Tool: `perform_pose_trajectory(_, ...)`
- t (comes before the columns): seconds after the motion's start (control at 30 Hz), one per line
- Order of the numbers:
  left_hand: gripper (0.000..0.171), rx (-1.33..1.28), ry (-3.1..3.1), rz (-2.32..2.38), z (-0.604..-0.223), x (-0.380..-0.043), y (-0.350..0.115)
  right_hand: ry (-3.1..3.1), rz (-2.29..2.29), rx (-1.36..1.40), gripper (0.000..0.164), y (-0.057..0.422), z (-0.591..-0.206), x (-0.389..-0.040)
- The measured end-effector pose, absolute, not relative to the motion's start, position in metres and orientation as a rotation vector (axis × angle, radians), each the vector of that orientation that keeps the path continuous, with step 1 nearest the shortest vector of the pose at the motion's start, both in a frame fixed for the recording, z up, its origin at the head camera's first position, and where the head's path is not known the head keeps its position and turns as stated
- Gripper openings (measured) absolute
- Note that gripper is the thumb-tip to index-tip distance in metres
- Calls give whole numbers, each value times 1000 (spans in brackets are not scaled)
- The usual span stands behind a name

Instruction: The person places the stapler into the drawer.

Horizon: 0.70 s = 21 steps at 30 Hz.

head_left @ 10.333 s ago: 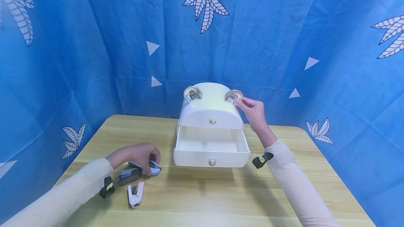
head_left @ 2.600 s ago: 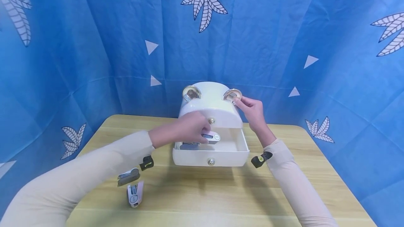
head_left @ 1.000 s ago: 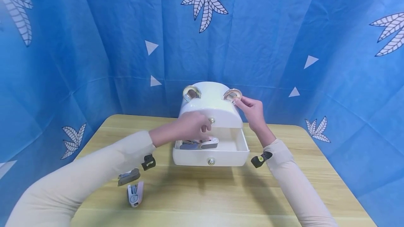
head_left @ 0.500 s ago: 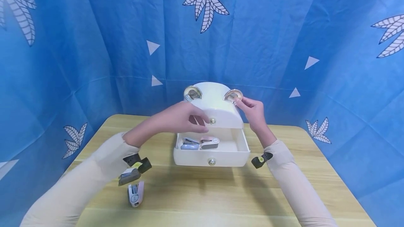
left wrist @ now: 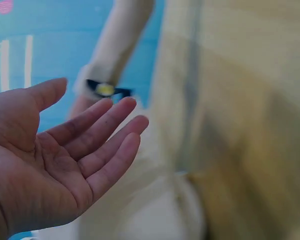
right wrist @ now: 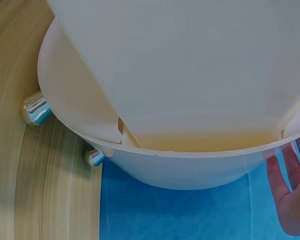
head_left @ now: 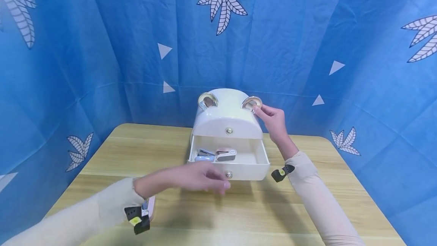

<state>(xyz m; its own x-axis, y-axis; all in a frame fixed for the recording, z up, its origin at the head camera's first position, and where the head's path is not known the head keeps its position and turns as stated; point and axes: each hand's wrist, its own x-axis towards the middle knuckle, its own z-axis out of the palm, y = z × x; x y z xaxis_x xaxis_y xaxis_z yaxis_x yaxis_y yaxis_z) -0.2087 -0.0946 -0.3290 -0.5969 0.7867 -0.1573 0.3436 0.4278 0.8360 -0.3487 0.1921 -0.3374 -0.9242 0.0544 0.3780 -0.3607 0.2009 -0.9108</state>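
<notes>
So the blue stapler (head_left: pixel 205 158) and the pink-and-grey stapler (head_left: pixel 226 157) are both sitting in the open lower drawer (head_left: pixel 252 172), just beside each other. We get a proper look because the left hand (head_left: pixel 199 177) has swung away: half a second ago it was up above them, now it's down in front of the drawer, a bit blurred. Its grip is loose and wide, nothing in it. We'd read that as those two being in place and that hand being free.

The right hand (head_left: pixel 272 121) hasn't budged, its grip narrow, pinching the gold-rimmed ear (head_left: pixel 252 101) on the white cabinet (head_left: pixel 227 119). Steadying it, we figure.

Further out, a pale pink stapler (head_left: pixel 151 205) lies on the desk (head_left: pixel 259 215), partly hidden by the left sleeve (head_left: pixel 112 202). The dark grey stapler's out of sight now, likely behind that arm.
</notes>
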Motion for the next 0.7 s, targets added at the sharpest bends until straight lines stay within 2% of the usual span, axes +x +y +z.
perform_pose_trajectory(0.4,46,596,2056,1571,-403,-202,-84,-2153,1776,291,41,192,-336,-349)
perform_pose_trajectory(0.7,42,538,2078,1790,-418,-199,-70,-2195,1757,288,42,192,-337,-347)
